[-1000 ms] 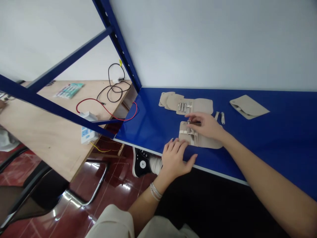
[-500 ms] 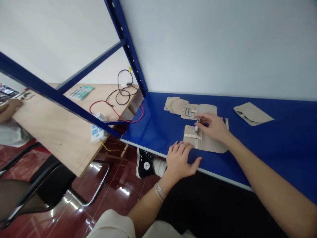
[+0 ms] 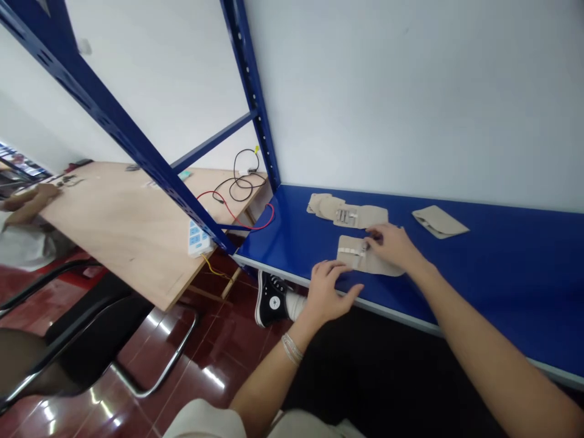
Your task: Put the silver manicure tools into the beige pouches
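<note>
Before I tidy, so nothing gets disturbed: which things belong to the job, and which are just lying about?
Likely the job's: near open case; metal piece at right hand; rear open case; folded case.
Lying about: power strip; red cable; black cable.

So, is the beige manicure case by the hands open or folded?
Open: the beige manicure case lies spread on the blue tabletop, its white strap showing.

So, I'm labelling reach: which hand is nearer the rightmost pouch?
Right: the right hand is left of the rightmost pouch; the left hand is farther left, by the table's front edge.
</note>
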A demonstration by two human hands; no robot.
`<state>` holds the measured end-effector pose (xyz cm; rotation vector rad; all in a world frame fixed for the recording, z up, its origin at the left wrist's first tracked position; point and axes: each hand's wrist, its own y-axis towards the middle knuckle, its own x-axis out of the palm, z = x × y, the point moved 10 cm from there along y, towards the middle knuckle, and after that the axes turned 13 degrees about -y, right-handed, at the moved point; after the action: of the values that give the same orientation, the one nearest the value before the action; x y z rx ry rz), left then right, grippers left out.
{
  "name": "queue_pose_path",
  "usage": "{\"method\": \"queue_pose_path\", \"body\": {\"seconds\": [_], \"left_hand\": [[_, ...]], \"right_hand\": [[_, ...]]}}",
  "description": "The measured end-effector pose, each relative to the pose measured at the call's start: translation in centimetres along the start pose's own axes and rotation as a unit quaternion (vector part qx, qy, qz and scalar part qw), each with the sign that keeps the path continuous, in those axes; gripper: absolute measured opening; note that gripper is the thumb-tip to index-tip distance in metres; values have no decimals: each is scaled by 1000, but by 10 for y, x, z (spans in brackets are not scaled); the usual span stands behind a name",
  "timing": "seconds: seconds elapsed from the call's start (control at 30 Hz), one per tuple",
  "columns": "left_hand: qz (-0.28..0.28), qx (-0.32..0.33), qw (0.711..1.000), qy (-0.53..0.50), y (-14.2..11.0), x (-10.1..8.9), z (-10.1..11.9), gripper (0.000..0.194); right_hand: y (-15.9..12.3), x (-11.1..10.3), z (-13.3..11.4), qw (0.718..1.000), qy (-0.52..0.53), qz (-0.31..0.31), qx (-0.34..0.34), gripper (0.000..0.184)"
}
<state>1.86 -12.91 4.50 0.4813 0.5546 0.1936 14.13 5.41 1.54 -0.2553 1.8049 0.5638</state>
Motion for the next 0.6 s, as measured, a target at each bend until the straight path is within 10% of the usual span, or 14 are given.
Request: {"method": "queue_pose_path", "body": {"seconds": [0.2,0.33,0.6], "left_hand": [[-39,22,995,-95,-41,5,28,12],[-45,21,994,-93,-55,7,30,9],[-41,-7,998,56,17,-5,-17,26]], "right_hand": [[-53,-43,-9,988,-5,153,18,31],[-85,-46,-7,989,-17,141,40,35],[-103,-24,1,995,14,73,69,60]]}}
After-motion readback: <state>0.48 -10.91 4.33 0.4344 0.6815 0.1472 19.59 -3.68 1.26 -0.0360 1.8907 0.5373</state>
